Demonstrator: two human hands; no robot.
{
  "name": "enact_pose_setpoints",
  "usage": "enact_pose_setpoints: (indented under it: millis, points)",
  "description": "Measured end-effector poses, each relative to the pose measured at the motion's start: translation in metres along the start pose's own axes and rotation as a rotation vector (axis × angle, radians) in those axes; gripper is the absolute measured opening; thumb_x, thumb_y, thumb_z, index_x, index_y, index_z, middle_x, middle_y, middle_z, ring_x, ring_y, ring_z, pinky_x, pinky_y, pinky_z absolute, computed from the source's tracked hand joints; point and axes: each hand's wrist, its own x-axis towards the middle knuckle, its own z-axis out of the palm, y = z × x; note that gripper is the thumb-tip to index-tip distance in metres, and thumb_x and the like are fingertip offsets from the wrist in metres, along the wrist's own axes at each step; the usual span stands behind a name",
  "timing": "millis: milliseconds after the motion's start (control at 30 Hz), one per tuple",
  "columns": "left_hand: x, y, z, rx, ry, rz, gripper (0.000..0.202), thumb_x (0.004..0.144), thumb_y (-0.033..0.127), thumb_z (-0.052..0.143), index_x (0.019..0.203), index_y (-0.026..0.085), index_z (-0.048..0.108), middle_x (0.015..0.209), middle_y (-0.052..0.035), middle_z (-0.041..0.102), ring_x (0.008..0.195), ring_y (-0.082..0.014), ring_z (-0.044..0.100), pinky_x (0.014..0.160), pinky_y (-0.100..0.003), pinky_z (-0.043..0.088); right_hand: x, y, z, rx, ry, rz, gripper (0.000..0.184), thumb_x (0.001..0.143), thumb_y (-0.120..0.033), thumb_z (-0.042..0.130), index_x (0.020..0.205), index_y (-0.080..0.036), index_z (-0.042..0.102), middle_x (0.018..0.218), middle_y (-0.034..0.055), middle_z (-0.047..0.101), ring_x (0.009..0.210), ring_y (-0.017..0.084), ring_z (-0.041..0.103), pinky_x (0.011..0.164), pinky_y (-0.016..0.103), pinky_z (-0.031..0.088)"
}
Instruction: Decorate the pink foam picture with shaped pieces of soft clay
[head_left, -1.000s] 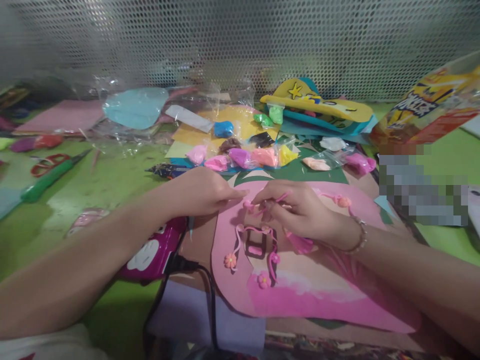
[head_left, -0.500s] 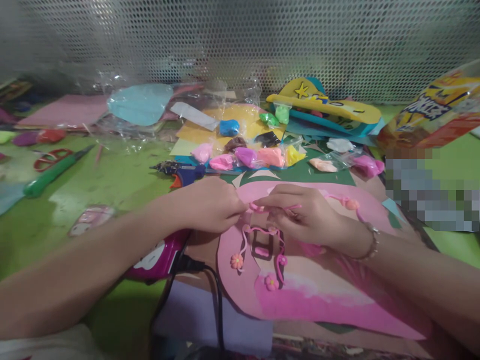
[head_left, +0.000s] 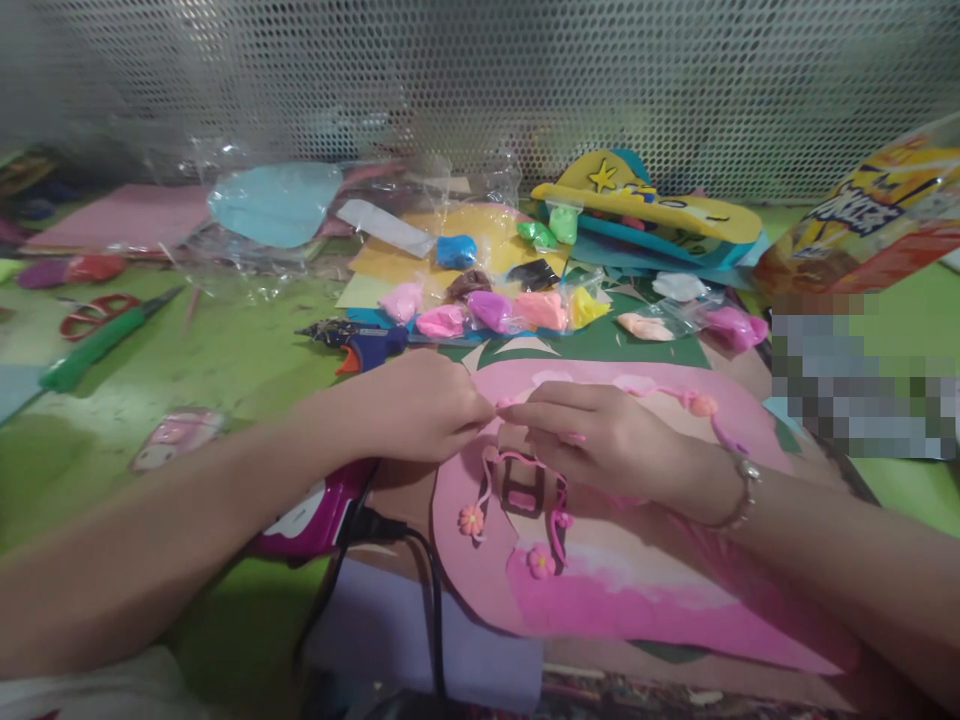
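A pink foam sheet (head_left: 637,590) lies in front of me with a small brown-framed shape (head_left: 523,486), pink clay cords and little clay flowers (head_left: 471,519) stuck on it. My left hand (head_left: 420,405) and my right hand (head_left: 600,435) meet fingertip to fingertip above that shape. Both pinch the same thin pink clay cord (head_left: 504,403) between thumb and fingers. A beaded bracelet (head_left: 739,495) is on my right wrist.
Small bags of coloured clay (head_left: 491,310) lie behind the sheet, with a blue glue gun (head_left: 367,345). Red scissors (head_left: 94,312) and a green-handled tool (head_left: 90,345) are at the left. A magenta device (head_left: 311,515) with a black cable sits under my left forearm. A mesh wall closes the back.
My hands have drawn closer together over the brown-framed shape, fingertips now touching at the cord. The view has shifted slightly, showing the glue gun.
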Motion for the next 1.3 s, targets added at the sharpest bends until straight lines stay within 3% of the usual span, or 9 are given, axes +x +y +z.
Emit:
enact_pose_setpoints:
  millis: [200,467,667,833,1133,1300]
  points:
    - [-0.0002,-0.0009,-0.002,-0.058,0.0,-0.044,0.024,0.086,0.024,0.047,0.076,0.019,0.069,0.062,-0.0024,0.062,0.055,-0.0129,0.052,0.05,-0.026,0.029,0.0021,0.0005,-0.0025,0.091,0.143,0.02,0.024,0.085,-0.007,0.043,0.101,-0.015,0.06,0.084,0.0056,0.066,0.076,0.013,0.062,0.065,0.024,0.051]
    - [0.0013,-0.0017,-0.0019,-0.09,-0.018,-0.03,0.025,0.085,0.022,0.047,0.069,0.02,0.066,0.062,-0.0016,0.062,0.055,-0.013,0.051,0.051,-0.027,0.027,0.0028,-0.0015,-0.0081,0.117,0.148,0.057,0.028,0.08,-0.004,0.04,0.093,-0.018,0.06,0.084,0.0038,0.068,0.077,0.012,0.062,0.065,0.024,0.05]
    - [0.0005,-0.005,0.0007,-0.136,-0.013,0.025,0.019,0.083,0.019,0.05,0.083,0.025,0.068,0.067,0.0004,0.065,0.06,-0.0133,0.054,0.053,-0.026,0.03,0.0012,0.0006,-0.0088,0.183,0.258,0.176,0.025,0.079,-0.003,0.039,0.083,-0.017,0.059,0.073,0.0015,0.061,0.067,0.011,0.058,0.06,0.023,0.046]
    - [0.0014,-0.0074,0.0025,-0.166,-0.017,0.021,0.021,0.085,0.017,0.048,0.077,0.022,0.067,0.067,0.0006,0.065,0.061,-0.0121,0.056,0.054,-0.024,0.031,0.0046,0.0013,-0.0064,0.218,0.215,0.239,0.022,0.081,-0.004,0.04,0.076,-0.017,0.057,0.072,0.001,0.059,0.067,0.011,0.055,0.06,0.023,0.044]
    - [0.0014,-0.0061,0.0028,-0.139,-0.016,0.039,0.022,0.087,0.02,0.049,0.075,0.021,0.067,0.066,-0.0002,0.065,0.06,-0.0117,0.055,0.054,-0.024,0.031,0.0057,0.0014,-0.0051,0.183,0.191,0.263,0.02,0.082,-0.004,0.042,0.081,-0.016,0.058,0.074,0.0022,0.059,0.07,0.011,0.056,0.063,0.023,0.044]
    - [0.0007,-0.005,0.0048,-0.095,0.016,0.069,0.026,0.09,0.024,0.045,0.081,0.022,0.068,0.071,-0.0017,0.067,0.064,-0.013,0.057,0.054,-0.026,0.032,0.0067,-0.0006,-0.0079,0.167,0.163,0.275,0.02,0.083,-0.004,0.041,0.083,-0.017,0.057,0.077,0.0023,0.061,0.072,0.012,0.057,0.063,0.023,0.045]
